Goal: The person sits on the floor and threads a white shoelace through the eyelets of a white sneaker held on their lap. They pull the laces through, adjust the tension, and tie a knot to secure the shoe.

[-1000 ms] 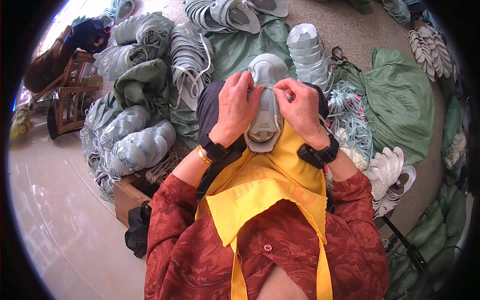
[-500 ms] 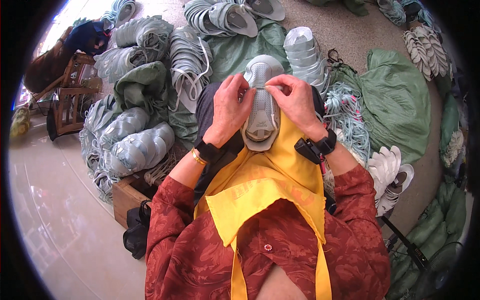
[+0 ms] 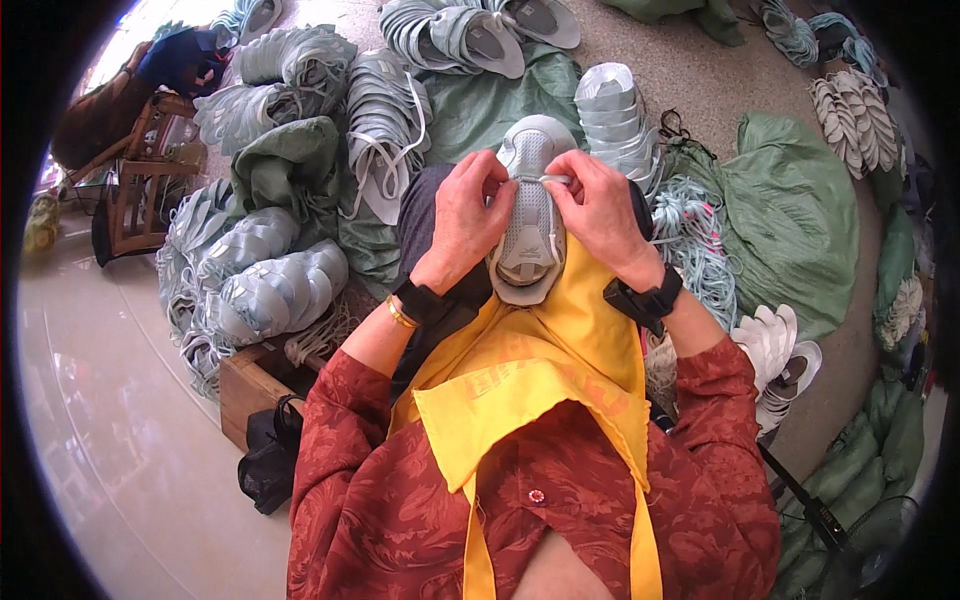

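A pale grey shoe upper (image 3: 531,228) rests lengthwise on my lap, over the yellow apron (image 3: 590,310). Across its middle runs a light shoelace (image 3: 553,179). My left hand (image 3: 466,215) pinches the lace at the left side of the upper, its thumb and forefinger together. On the opposite side my right hand (image 3: 603,212) has the lace between thumb and forefinger, slightly above the upper. My fingers partly hide the edges of the upper and the lace ends.
Stacked grey-blue uppers (image 3: 285,290) lie at left, with more uppers (image 3: 450,40) ahead. Bundled pale-blue laces (image 3: 690,235) and a green sack (image 3: 790,220) are at right. A wooden box (image 3: 245,390) stands by my left elbow; white uppers (image 3: 770,345) lie near my right.
My right hand has moved slightly outward to the right, and more of the lace shows at its fingertips. My left hand stays pinched beside the upper. The whole view has shifted a little.
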Available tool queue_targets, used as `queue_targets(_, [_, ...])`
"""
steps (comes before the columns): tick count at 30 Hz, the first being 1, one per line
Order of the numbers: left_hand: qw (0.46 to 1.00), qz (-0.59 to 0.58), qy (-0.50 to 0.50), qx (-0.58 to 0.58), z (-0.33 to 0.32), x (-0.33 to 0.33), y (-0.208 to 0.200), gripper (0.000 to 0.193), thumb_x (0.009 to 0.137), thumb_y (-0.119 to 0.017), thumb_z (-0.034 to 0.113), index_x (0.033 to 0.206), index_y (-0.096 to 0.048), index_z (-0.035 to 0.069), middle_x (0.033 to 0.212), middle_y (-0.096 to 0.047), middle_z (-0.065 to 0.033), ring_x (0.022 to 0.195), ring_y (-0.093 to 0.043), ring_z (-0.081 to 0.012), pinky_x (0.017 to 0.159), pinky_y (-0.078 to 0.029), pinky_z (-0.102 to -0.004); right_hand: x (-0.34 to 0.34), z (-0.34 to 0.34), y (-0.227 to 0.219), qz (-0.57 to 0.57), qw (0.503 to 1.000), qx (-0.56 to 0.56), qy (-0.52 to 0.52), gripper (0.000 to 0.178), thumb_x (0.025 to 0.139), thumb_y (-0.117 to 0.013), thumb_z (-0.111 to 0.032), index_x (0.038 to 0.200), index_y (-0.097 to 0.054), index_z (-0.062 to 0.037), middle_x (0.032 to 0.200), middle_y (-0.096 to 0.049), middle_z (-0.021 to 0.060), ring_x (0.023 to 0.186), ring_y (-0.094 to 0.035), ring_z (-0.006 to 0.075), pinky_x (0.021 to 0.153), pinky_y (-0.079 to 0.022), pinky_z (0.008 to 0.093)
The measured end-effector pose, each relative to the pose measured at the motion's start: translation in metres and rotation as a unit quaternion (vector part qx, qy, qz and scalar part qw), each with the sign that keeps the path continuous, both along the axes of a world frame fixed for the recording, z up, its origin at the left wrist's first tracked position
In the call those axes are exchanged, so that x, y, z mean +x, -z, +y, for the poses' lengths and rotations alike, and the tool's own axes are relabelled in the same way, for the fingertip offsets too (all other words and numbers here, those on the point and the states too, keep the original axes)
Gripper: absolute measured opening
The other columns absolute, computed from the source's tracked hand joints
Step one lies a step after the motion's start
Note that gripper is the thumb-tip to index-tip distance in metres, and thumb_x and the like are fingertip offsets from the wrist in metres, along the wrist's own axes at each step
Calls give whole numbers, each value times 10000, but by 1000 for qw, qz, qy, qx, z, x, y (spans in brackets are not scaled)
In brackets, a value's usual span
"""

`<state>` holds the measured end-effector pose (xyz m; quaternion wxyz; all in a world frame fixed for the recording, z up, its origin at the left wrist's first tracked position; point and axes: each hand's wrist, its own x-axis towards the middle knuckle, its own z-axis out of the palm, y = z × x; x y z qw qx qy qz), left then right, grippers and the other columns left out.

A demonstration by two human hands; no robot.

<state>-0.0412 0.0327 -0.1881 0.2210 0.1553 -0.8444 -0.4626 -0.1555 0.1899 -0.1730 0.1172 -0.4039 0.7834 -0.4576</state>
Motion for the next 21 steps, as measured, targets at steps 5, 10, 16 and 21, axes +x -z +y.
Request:
queue_targets(5, [1000,-2,-2,10,-1,0,3,138,854,-716,13,888,-584,-6,774,-592,-89,658,-616,-176,603,-477,-295,3,-3,2,62,997,34,-10,81,896,-675,-47,904,-606,-6,880,-655,168,846,-659,389,718,-513,466])
queue_targets(10, [1000,3,1,16,-2,-2,7,125,861,-705,6,894,-585,-4,779,-607,-82,665,-625,-168,606,-481,-291,6,-13,12,46,999,22,1,109,902,-682,-76,929,-600,-10,890,-655,166,868,-656,389,740,-514,465])
queue_targets(16, [1000,2,-2,16,-1,-1,5,127,865,-705,7,912,-586,3,781,-611,-72,677,-626,-164,618,-484,-288,1,-8,5,32,999,0,-24,130,898,-698,-92,934,-598,-17,917,-653,147,856,-660,383,736,-521,461])
queue_targets(21, [1000,-7,5,-6,-1,-1,3,135,868,-691,-11,952,-586,2,856,-599,-91,734,-630,-193,648,-503,-299,2,-13,3,135,989,34,-50,120,910,-692,-63,977,-606,-14,929,-635,145,842,-654,357,701,-522,419])
